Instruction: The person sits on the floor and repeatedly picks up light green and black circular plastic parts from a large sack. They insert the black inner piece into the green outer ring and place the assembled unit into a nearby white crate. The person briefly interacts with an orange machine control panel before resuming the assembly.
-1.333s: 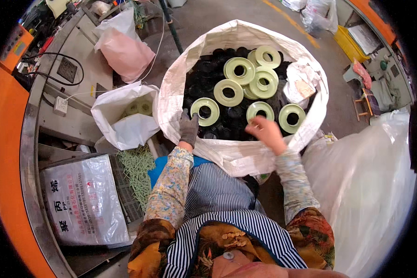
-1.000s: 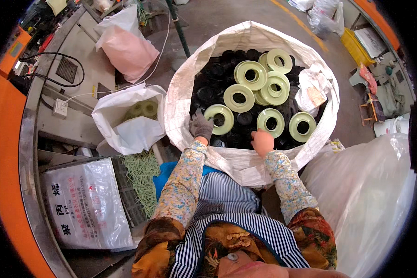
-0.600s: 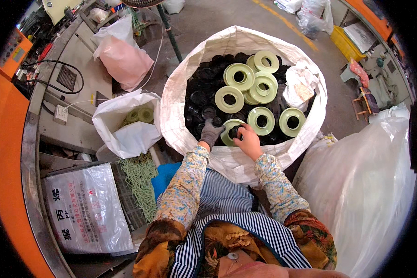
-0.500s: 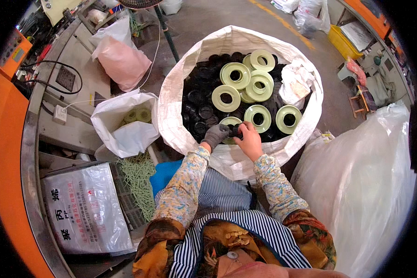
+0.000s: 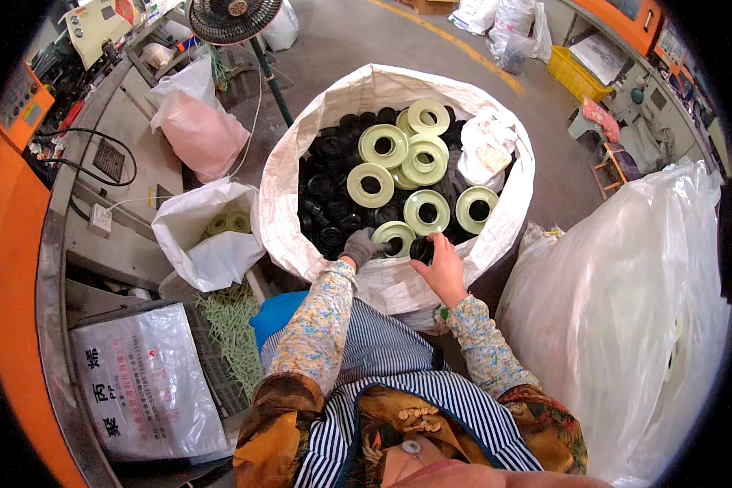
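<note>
A big white woven sack [image 5: 289, 175] stands in front of me, holding many black round plastic parts [image 5: 327, 191] with several pale green flanged rings [image 5: 370, 185] on top. My left hand [image 5: 363, 247], in a grey glove, is closed at the left rim of the nearest green ring [image 5: 402, 230]; its fingertips are partly hidden. Just right of that ring, my bare right hand [image 5: 443, 267] grips a black round part [image 5: 420, 249] between thumb and fingers, over the sack's near edge.
A crumpled white bag [image 5: 486, 150] lies inside the sack's right side. At left stand a smaller white bag [image 5: 228, 259] with green rings and a pile of thin green plastic sprues [image 5: 229, 325]. A large clear plastic bag [image 5: 602, 325] bulges at right. A fan [image 5: 236, 18] stands beyond.
My hands have moved apart: the right has drawn rightward with the black part, and the left is now at the near green ring, which has shifted slightly toward me. The whole view has shifted.
</note>
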`<state>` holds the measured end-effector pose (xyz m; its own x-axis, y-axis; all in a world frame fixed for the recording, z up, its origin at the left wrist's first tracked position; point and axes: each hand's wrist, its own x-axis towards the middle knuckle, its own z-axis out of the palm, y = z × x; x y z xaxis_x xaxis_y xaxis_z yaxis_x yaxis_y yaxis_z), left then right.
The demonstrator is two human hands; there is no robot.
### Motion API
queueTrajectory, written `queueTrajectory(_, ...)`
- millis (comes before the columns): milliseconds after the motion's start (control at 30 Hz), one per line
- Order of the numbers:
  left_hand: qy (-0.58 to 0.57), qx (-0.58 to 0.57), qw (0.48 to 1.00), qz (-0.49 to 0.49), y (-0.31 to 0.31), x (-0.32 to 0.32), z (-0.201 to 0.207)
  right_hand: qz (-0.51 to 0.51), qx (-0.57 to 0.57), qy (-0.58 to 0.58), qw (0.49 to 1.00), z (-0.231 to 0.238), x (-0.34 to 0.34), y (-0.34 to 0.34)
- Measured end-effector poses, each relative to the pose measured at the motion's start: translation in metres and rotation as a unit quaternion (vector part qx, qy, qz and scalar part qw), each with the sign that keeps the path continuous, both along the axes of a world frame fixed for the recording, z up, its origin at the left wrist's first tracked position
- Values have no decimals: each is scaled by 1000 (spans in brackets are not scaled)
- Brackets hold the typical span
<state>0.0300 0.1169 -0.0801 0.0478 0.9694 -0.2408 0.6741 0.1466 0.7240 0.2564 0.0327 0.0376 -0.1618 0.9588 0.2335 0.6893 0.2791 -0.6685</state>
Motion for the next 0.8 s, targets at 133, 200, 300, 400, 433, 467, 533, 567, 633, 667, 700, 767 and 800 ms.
queueTrajectory(133, -139, 9, 988, 60, -22, 24, 57, -7, 6, -17, 1000, -1, -5, 3)
queueTrajectory(200, -320, 109, 940, 38, -42, 30, 77, 1, 24, -5, 1000, 8, -10, 3)
queueTrajectory(300, -438, 124, 891, 10, -71, 42, 120, 11, 160, -40, 986, 21, -12, 2)
queueTrajectory(400, -546, 74, 834, 17, -92, 41, 161, 63, 154, -12, 986, 47, -15, -5)
queueTrajectory(433, -579, 51, 813, 23, -98, 39, 170, 80, 156, -7, 984, 53, -16, -8)
queueTrajectory(467, -550, 72, 832, 17, -105, 41, 186, 90, 161, -6, 983, 56, -16, -11)
queueTrajectory(533, -548, 66, 834, 10, -107, 37, 188, 109, 166, -11, 980, 61, -15, -14)
queueTrajectory(567, -546, 64, 835, 7, -109, 36, 191, 119, 169, -13, 978, 64, -14, -15)
queueTrajectory(633, -542, 75, 837, -6, -115, 36, 200, 134, 172, -13, 976, 68, -12, -16)
queueTrajectory(667, -538, 80, 839, -12, -117, 36, 203, 141, 174, -12, 975, 69, -12, -17)
queueTrajectory(700, -526, 91, 845, -13, -118, 35, 202, 141, 173, -12, 975, 71, -12, -17)
queueTrajectory(767, -502, 112, 857, -14, -118, 34, 200, 140, 171, -13, 975, 73, -12, -18)
queueTrajectory(800, -502, 110, 858, -11, -118, 35, 203, 150, 184, -21, 971, 74, -11, -17)
